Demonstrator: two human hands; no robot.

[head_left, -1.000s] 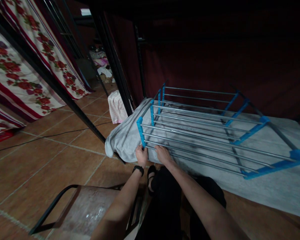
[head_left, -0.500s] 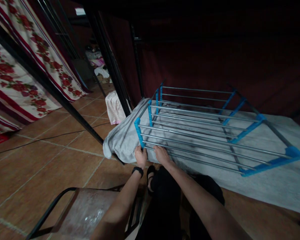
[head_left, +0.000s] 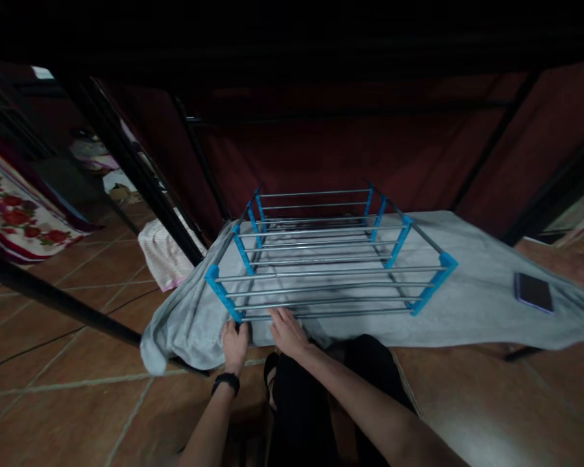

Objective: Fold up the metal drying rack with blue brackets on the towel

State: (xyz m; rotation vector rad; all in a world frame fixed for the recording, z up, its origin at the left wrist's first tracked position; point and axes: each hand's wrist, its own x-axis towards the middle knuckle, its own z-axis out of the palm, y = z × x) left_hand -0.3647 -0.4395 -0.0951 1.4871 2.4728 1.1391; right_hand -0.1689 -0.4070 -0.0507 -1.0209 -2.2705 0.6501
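A drying rack [head_left: 343, 274] with thin metal rods and blue plastic end pieces lies on a grey blanket [head_left: 467, 285]. My left hand [head_left: 235, 344], with a dark band on the wrist, is at the rack's near left lower corner, fingers closed on it. To its right, my right hand [head_left: 287, 332] reaches the lowest front rod, its fingers stretched out and touching that rod. The undersides of the fingers are hidden. Dark folding legs of the rack lie between its blue ends.
A phone [head_left: 534, 292] rests on the blanket at the right. Black frame posts [head_left: 136, 168] stand at the left, near a striped cloth [head_left: 165, 253]. A dark red curtain [head_left: 321, 149] hangs behind. A cable [head_left: 53, 340] crosses the tiled floor [head_left: 78, 415].
My view has turned to the right, so the phone and the blanket's right end now show, and the chair at lower left has mostly left the picture. Both hands stay at the rack's near left corner.
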